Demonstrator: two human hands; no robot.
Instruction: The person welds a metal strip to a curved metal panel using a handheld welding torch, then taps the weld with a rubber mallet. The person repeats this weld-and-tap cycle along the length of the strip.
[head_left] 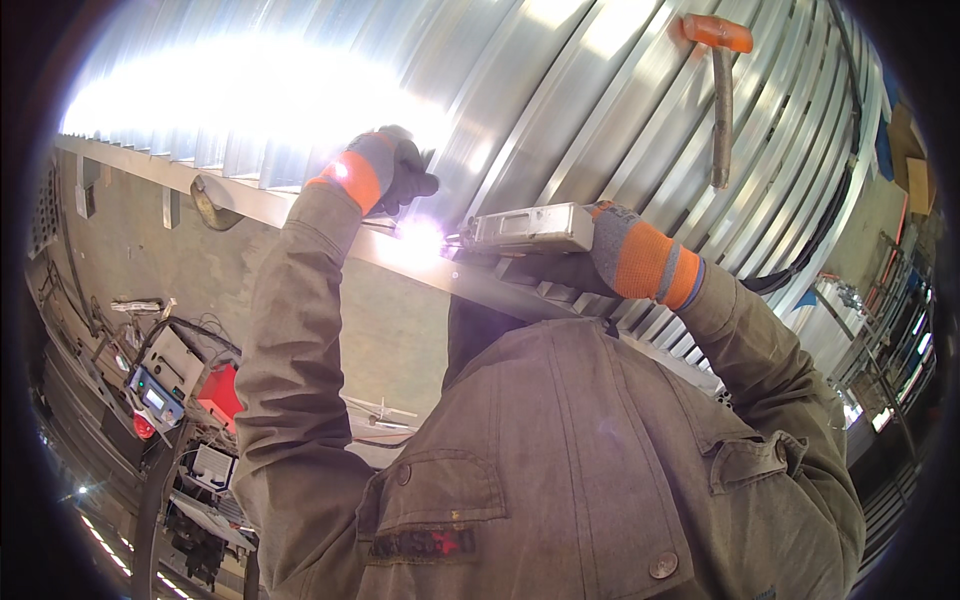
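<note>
My right hand (640, 258), in an orange and grey glove, is wrapped round a silver, boxy welding gun (528, 229). The gun's tip points left at a bright glow on the edge of a long metal rail (480, 288). Just above and left of that glow, my left hand (392, 172) is curled closed in a matching glove. What its fingers hold, if anything, cannot be made out. Long, ribbed metal slats (560, 130) run up and away from the rail. Glare washes out those at the upper left.
A hammer (721, 100) with an orange head lies on the slats at the upper right. A curved metal piece (214, 204) sits at the rail's left part. Dark cable (800, 268) runs along the right side. Equipment with a small screen (155, 398) and a red box (219, 396) stand lower left.
</note>
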